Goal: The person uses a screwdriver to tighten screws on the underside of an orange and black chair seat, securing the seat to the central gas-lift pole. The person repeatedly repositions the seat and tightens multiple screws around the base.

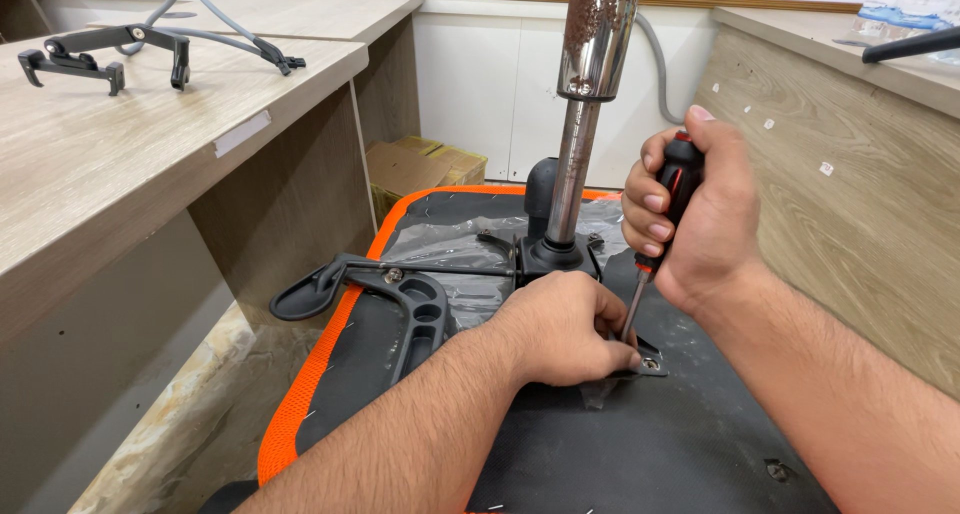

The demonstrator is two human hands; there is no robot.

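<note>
An upturned office chair seat (620,444), black underneath with an orange mesh edge, lies in front of me. A rusty chrome gas-lift column (585,104) stands up from its black mechanism plate (555,256). My right hand (690,209) grips a black and red screwdriver (668,189), whose shaft angles down to a screw (650,364) in the plate's corner. My left hand (560,324) rests on the plate, fingers pinched around the screwdriver tip beside the screw. A black armrest bracket (415,309) with a lever lies to the left on the seat.
Wooden desks flank the chair on the left (150,144) and right (850,154). A black bracket part (100,54) and a grey cable lie on the left desk. Cardboard boxes (420,169) sit on the floor behind. Clear plastic wrap covers part of the seat underside.
</note>
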